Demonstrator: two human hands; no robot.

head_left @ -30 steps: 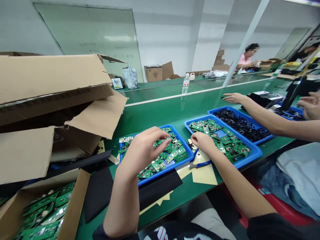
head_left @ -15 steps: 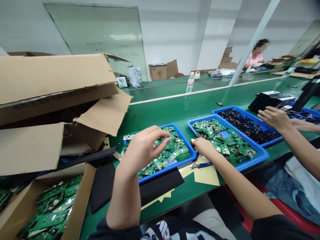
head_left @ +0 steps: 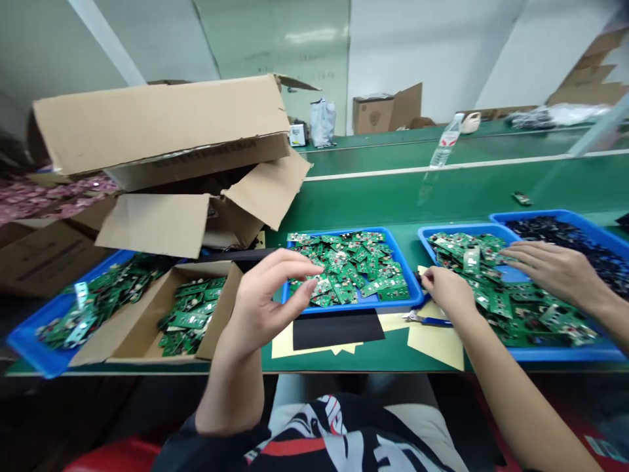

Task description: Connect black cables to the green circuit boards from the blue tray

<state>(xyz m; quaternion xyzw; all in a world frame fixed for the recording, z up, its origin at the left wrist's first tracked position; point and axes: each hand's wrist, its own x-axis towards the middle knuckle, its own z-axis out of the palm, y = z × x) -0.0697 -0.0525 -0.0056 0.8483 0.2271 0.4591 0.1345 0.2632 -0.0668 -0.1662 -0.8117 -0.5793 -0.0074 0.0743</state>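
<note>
My left hand (head_left: 268, 295) hovers over the near left corner of a blue tray (head_left: 354, 307) heaped with small green circuit boards (head_left: 351, 265). Its thumb and fingers are curved and apart, and nothing shows between them. My right hand (head_left: 445, 292) rests on the table between this tray and a second blue tray of boards (head_left: 565, 354). Its fingers are pinched together at some small dark bits; what they hold is hidden. Blue-handled cutters (head_left: 427, 319) lie just under that hand. A co-worker's hand (head_left: 555, 269) lies on the boards of the second tray.
A black sheet (head_left: 337, 328) and yellow paper (head_left: 435, 341) lie at the near edge. At left stand a small cardboard box of boards (head_left: 187, 308), another blue tray (head_left: 29, 341) and a big open carton (head_left: 171, 144). A tray of black parts (head_left: 565, 229) and a water bottle (head_left: 445, 141) are at the right.
The view has swung left and down. My left hand has drawn back from the tray's middle to its near corner. The co-worker's hand has come onto the second tray.
</note>
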